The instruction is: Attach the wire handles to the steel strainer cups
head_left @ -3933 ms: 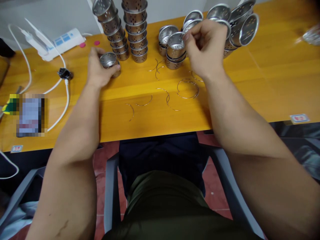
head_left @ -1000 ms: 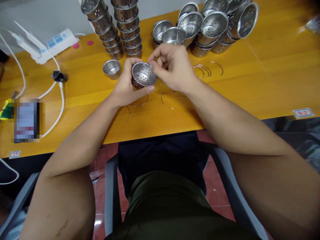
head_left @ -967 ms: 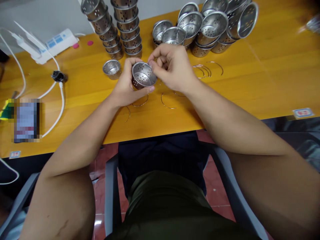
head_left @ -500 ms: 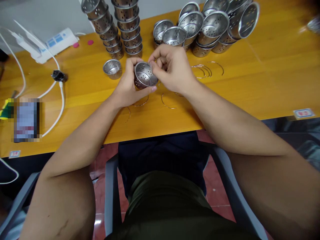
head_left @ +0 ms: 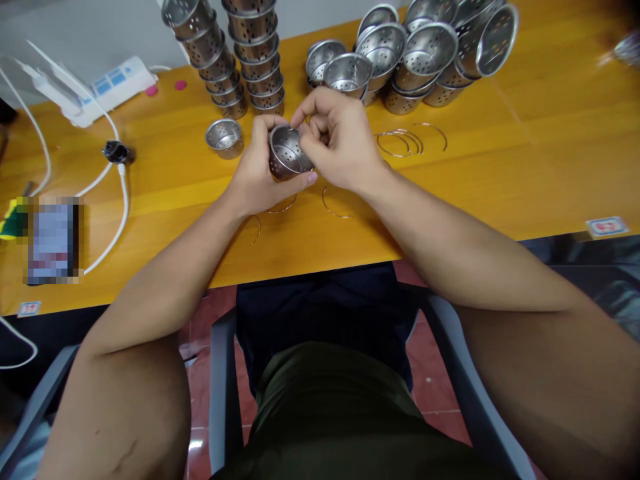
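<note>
- Orange-brown wooden table [head_left: 500, 167] fills the view, its near edge above the seated person's lap.
- At the far right edge lies a loose heap of cups [head_left: 425, 53], all shiny metal with holes, some tipped on their sides where they lean on each other.
- Two stacks [head_left: 250, 60] of the same cups stand nested at the far middle; the left one leans.
- White power strip [head_left: 113, 83] sits far left, and its cable [head_left: 120, 200] loops toward the near edge.
- Left hand [head_left: 255, 177] wraps one cup from below and behind, closed around its wall, likely to steady it.
- Right hand [head_left: 340, 143] is pinched narrow at that cup's far rim; what the fingertips grip is too small to tell.
- This cup [head_left: 287, 152] is held just above the table's middle, mouth tilted toward the person.
- One single cup [head_left: 225, 135] stands upright left of the hands.
- Thin wire rings [head_left: 400, 142] lie flat to the right, and more lie under the hands.
</note>
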Action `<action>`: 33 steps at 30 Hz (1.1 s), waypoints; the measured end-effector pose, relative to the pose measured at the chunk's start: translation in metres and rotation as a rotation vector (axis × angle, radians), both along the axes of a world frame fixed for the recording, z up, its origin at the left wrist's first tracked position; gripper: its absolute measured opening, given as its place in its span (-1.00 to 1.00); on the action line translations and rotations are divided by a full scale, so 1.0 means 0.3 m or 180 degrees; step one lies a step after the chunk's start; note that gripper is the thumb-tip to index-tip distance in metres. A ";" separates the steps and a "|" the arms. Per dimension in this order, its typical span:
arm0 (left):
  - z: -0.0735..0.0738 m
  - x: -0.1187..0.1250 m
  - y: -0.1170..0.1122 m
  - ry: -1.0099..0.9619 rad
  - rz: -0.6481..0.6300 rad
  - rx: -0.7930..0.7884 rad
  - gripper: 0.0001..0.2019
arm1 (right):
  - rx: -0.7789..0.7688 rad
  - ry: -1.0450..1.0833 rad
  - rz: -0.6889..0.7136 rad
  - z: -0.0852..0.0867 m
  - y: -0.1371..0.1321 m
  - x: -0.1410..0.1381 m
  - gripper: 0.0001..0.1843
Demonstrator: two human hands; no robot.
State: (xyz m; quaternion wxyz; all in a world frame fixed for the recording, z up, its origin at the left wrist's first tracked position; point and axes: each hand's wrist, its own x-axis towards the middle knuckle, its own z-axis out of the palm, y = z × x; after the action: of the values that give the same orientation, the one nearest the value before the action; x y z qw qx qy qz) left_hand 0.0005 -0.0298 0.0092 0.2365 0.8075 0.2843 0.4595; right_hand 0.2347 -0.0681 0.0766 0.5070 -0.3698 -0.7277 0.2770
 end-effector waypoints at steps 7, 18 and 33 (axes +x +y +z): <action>-0.028 -0.023 0.030 -0.0442 -0.0258 -0.0189 0.01 | -0.0367 0.0049 0.1255 0.056 -0.007 0.096 -0.60; 0.019 -0.047 0.022 -0.0057 -0.0221 -0.0640 0.18 | -0.0475 0.0327 0.1388 0.036 0.006 0.083 -0.42; -0.084 -0.057 0.084 -0.0090 -0.0023 -0.0206 0.06 | -0.0597 0.0077 0.1319 0.031 0.006 0.083 -0.44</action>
State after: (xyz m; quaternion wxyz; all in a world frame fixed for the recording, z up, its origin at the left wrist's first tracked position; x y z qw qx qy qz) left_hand -0.0166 -0.0045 -0.0161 0.2682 0.7938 0.2928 0.4606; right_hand 0.2596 -0.0661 0.0858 0.4114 -0.2546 -0.7530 0.4461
